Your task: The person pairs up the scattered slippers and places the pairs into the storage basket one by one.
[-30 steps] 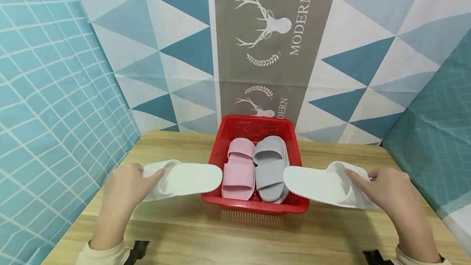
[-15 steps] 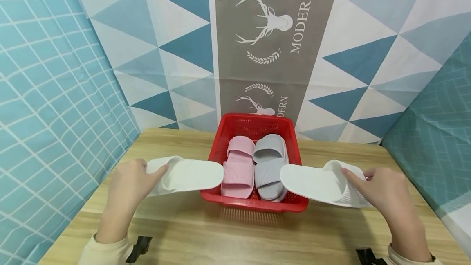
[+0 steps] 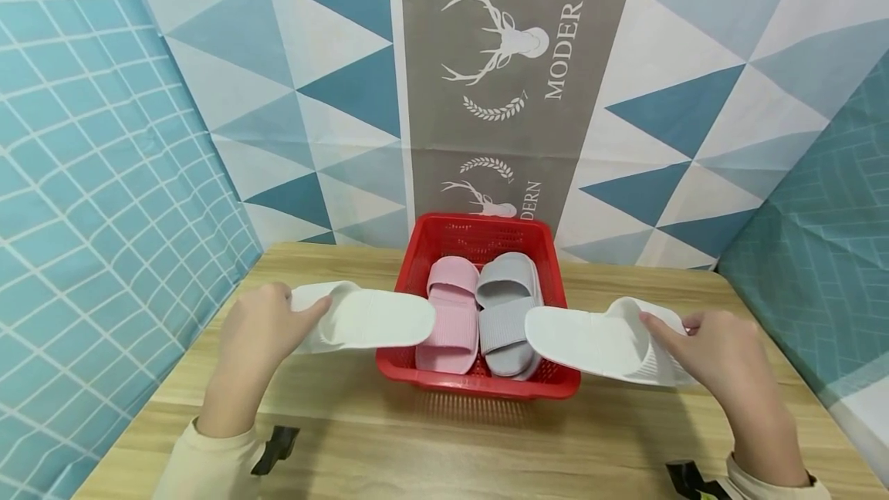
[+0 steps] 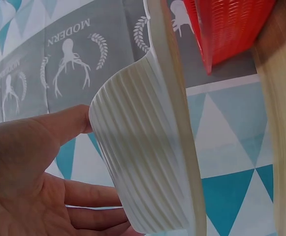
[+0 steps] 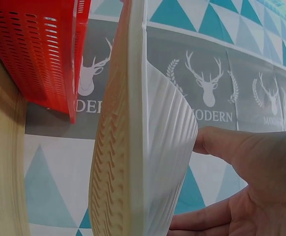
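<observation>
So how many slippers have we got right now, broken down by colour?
White ribbed plastic slippers: 2, one gripped by the left hand at, one by the right hand at
Pink slipper: 1, in the red plastic basket
Grey slipper: 1, beside it
Total: 4

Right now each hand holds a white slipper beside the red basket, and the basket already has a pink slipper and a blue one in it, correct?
Not quite. The second slipper in the red basket is grey, not blue; the head view shows it beside the pink slipper. The rest stands: the left hand and right hand each hold a white slipper.
</observation>
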Available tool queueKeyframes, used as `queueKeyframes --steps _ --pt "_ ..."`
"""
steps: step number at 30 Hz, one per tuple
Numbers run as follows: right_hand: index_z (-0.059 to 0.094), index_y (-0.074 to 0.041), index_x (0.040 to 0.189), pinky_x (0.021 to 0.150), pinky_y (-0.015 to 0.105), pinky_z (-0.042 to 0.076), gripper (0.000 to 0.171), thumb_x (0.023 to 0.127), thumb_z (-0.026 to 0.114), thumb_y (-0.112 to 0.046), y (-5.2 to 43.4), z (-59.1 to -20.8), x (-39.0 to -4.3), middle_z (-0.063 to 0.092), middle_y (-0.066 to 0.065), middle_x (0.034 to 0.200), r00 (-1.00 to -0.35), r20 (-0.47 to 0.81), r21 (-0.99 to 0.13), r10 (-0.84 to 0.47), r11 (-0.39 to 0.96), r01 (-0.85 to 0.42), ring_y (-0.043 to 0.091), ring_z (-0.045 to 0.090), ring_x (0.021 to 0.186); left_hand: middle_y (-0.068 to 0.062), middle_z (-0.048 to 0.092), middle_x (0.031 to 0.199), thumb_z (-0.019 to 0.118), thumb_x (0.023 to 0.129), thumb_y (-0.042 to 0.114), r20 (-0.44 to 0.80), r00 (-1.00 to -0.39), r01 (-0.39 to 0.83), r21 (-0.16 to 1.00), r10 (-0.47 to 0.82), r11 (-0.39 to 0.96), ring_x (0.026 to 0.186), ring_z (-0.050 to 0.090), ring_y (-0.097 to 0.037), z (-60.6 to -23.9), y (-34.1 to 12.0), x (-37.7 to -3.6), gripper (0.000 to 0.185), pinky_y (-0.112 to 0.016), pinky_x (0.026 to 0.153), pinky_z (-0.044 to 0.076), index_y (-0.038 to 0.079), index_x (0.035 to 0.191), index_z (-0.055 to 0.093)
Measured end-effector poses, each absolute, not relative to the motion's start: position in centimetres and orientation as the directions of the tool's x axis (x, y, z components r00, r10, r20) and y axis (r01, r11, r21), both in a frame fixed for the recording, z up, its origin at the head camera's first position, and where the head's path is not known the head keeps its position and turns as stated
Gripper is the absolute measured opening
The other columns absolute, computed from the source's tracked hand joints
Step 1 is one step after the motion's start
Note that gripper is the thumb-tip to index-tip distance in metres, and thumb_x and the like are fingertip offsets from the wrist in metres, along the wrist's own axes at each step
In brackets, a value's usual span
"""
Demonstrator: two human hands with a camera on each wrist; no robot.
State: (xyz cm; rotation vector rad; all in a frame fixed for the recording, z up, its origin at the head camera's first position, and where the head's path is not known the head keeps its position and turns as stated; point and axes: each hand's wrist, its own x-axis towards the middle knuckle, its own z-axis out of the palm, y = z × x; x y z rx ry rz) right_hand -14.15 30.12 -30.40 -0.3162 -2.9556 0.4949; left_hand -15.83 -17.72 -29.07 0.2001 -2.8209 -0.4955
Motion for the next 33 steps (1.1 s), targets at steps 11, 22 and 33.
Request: queueKeyframes --steps 11,22,33 --pt "0.05 -0.012 0.051 0.052 0.027 0.029 0.06 0.087 0.055 -0.06 29.4 -30.3 -13.7 0.042 -0.002 0.052 -0.969 0.11 -0.34 0.221 0.925 0.172 0.018 0.044 0.063 0.003 0.025 0.052 0.066 0.082 0.046 0.227 -0.96 -0.078 0.35 -0.165 0.934 0.051 0.03 -0.014 -28.5 -17.0 -15.8 0.056 -0.027 0.045 0.023 0.011 0.054 0.034" --pt "0.038 -0.014 0.051 0.051 0.026 0.024 0.06 0.087 0.055 -0.059 28.6 -30.1 -13.7 0.027 -0.005 0.053 -0.969 0.124 -0.332 0.216 0.929 0.165 0.016 0.035 0.058 0.002 0.025 0.052 0.066 0.082 0.046 0.221 -0.961 -0.079 0.36 -0.167 0.93 0.051 0.03 -0.014 -28.2 -16.4 -16.1 0.055 -0.027 0.046 0.023 0.01 0.054 0.036" --pt "0.036 -0.014 0.051 0.051 0.026 0.025 0.061 0.087 0.055 -0.059 27.9 -29.9 -13.6 0.025 -0.005 0.052 -0.971 0.133 -0.347 0.2 0.927 0.143 0.015 0.035 0.058 0.003 0.023 0.052 0.068 0.081 0.045 0.223 -0.962 -0.068 0.374 -0.161 0.925 0.051 0.027 -0.013 -28.1 -15.7 -16.3 0.056 -0.026 0.046 0.022 0.011 0.052 0.033"
